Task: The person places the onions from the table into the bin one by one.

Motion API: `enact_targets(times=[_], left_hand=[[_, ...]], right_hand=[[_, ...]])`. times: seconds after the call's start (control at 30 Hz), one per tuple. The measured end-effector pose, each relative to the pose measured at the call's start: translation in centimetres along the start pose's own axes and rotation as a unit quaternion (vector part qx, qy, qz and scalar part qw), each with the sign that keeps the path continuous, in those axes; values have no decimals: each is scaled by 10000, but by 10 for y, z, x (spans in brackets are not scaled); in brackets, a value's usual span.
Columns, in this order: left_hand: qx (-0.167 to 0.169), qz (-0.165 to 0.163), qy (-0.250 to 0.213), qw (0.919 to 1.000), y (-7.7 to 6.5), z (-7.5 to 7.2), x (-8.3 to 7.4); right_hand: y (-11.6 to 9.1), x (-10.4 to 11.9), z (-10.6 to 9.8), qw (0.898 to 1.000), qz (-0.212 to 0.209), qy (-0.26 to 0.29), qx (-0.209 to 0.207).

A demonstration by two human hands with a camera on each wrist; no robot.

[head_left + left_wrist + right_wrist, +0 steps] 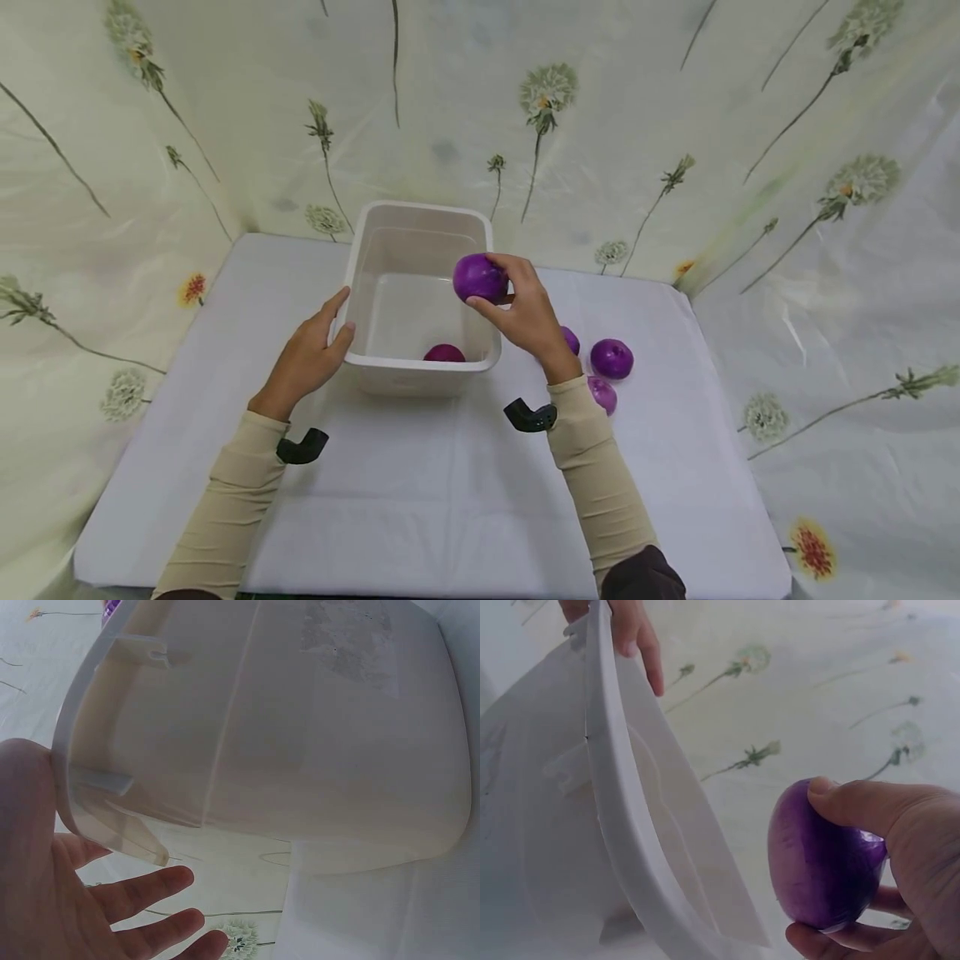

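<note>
Onion [823, 859] in right fingers [816, 943]; narrow end toward palm [934, 862]; long axis unclear

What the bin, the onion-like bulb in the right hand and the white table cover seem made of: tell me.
Bin: probably plastic, satin finish; its ribs look moulded in.
Onion-like bulb: likely natural skin, smooth and glossy with bright highlights, though an imitation is possible.
White table cover: perhaps cloth, matt, with faint fold creases; no weave shows.
</note>
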State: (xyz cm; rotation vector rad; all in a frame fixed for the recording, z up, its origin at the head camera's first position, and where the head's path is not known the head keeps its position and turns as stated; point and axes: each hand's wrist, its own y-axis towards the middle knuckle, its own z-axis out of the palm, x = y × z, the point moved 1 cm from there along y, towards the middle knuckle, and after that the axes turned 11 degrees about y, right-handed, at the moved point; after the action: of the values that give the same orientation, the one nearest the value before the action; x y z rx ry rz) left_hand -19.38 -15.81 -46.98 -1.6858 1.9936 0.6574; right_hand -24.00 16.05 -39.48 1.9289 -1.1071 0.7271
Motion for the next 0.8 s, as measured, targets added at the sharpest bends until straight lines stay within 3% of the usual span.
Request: enact_targets(times=[0.8], left_hand=[[56,-73,9,10000,0,0,-1]], right_hand=[[10,-18,28,9964,-27,-729,441]])
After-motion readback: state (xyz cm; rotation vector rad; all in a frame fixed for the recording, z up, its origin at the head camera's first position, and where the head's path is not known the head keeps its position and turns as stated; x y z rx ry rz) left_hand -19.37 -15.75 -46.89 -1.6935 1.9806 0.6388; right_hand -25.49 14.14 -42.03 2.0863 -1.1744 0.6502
